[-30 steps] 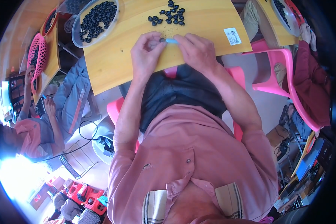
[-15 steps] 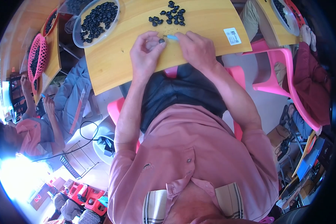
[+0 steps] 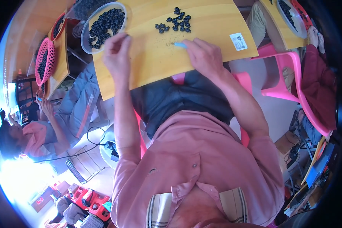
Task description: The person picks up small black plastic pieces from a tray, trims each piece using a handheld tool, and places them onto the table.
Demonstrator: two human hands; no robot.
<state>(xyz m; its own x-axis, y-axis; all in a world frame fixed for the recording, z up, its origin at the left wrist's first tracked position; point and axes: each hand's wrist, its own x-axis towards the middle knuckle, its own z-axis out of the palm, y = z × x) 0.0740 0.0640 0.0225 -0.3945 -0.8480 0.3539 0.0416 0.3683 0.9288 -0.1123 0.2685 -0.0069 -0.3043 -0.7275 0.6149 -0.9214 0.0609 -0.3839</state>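
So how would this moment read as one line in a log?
left hand: at clear bowl of black rings | right hand: holds light blue tool | loose rings on yellow board

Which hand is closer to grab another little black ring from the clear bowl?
Left, most likely. The left hand hovers right at the rim of the clear bowl of black rings. The right hand rests farther off, busy holding a light blue tool.
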